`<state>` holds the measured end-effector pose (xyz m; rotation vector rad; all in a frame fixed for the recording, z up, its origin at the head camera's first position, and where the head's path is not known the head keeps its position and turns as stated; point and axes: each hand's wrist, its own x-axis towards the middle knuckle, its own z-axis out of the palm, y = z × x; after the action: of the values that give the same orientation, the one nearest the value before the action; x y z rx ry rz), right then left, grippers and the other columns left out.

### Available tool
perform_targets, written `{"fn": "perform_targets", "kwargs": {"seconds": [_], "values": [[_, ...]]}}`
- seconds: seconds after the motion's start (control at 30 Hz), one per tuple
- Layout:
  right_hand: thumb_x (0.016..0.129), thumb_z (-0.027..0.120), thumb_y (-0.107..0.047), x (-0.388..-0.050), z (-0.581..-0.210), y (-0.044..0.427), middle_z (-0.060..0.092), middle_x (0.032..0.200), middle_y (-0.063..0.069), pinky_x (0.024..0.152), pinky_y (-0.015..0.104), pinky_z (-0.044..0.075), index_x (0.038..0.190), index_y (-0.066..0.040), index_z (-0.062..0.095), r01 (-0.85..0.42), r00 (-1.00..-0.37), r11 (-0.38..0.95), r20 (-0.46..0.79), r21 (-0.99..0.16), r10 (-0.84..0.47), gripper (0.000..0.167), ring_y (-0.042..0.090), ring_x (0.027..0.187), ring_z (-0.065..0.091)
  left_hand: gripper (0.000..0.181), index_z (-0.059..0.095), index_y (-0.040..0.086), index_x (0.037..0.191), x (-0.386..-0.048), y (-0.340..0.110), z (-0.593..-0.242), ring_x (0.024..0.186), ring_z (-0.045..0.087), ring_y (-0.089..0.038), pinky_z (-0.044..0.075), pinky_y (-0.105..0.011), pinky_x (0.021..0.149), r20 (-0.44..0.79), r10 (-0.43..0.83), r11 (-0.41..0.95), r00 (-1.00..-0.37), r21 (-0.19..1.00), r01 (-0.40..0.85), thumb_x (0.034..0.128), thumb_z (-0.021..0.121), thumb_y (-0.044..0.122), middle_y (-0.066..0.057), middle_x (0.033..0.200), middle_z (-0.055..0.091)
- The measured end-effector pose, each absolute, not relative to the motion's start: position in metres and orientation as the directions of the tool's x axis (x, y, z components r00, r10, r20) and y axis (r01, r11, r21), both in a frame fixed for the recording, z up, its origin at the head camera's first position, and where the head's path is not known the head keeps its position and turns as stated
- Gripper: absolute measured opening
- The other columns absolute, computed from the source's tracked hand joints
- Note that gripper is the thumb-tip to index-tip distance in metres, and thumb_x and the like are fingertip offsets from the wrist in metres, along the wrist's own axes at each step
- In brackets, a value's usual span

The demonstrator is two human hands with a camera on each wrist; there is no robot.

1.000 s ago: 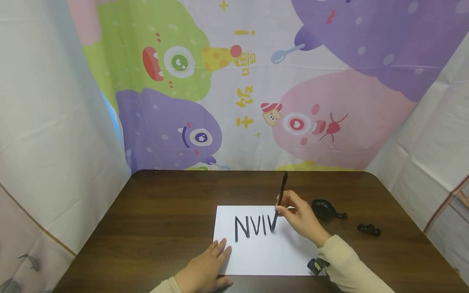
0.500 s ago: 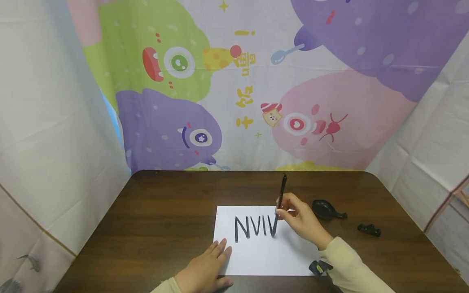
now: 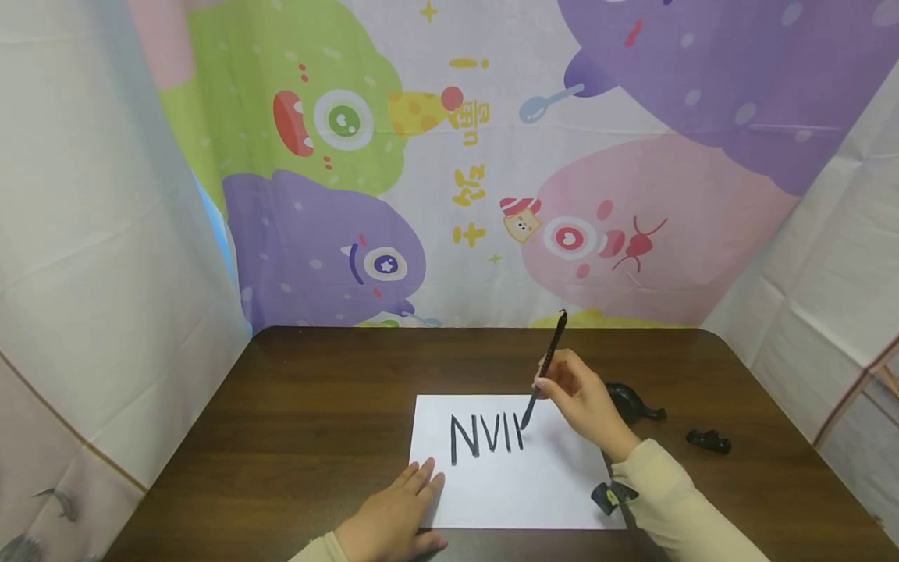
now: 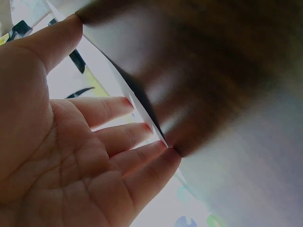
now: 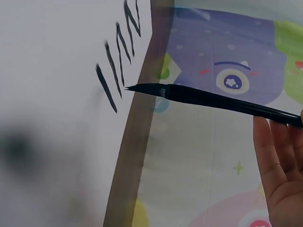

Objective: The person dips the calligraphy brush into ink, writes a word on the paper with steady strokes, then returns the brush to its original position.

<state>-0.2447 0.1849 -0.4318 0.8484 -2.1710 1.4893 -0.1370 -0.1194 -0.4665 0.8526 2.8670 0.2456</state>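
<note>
My right hand (image 3: 583, 402) pinches the handle of a black writing brush (image 3: 554, 346), which slants down to the left. The dark bristles (image 5: 147, 89) point at the white paper (image 3: 516, 496) and appear to hover just above it. Bold black strokes (image 3: 463, 437) on the sheet read like N, V, I, followed by one more slanting stroke. At the sheet's lower left, my left hand (image 3: 393, 503) rests palm down with straight fingers over the edge. Its palm and fingers (image 4: 142, 175) show from below in the left wrist view.
Right of the paper are a black spouted ink dish (image 3: 634, 404), partly behind my right hand, and a small black brush rest (image 3: 708, 441). A small black device (image 3: 605, 498) sits by my right cuff. Cartoon-printed cloth (image 3: 435, 156) hangs behind the brown table (image 3: 295, 406).
My right hand has lifted up and slightly right. The brush tip has left the bottom of the last slanting stroke and the handle leans further right. My left hand stays put.
</note>
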Motion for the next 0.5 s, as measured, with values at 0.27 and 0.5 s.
{"fn": "perform_targets", "kwargs": {"seconds": [0.27,0.5], "values": [[0.087,0.063,0.011,-0.251,-0.422,0.18,0.062,0.086,0.018,0.067,0.027,0.06,0.107,0.006,0.054,-0.633,-0.772,0.325,0.603,-0.703,-0.199,0.022,0.033,0.076,0.065,0.078,0.049,0.004,0.142,-0.137,-0.119,-0.466,0.137,0.044,-0.041,0.048,-0.052,0.102,-0.087,0.553,0.825,-0.829,0.193,0.531,0.0834,0.07,0.051,-0.019,0.152,0.042],[0.087,0.062,0.014,-0.245,-0.41,0.171,0.063,0.087,0.024,0.069,0.036,0.061,0.103,0.012,0.052,-0.639,-0.768,0.303,0.607,-0.707,-0.204,0.019,0.041,0.078,0.065,0.078,0.048,0.005,0.143,-0.138,-0.119,-0.467,0.138,0.043,-0.04,0.047,-0.052,0.103,-0.098,0.55,0.828,-0.83,0.194,0.526,0.0835,0.07,0.051,-0.019,0.153,0.041]]}}
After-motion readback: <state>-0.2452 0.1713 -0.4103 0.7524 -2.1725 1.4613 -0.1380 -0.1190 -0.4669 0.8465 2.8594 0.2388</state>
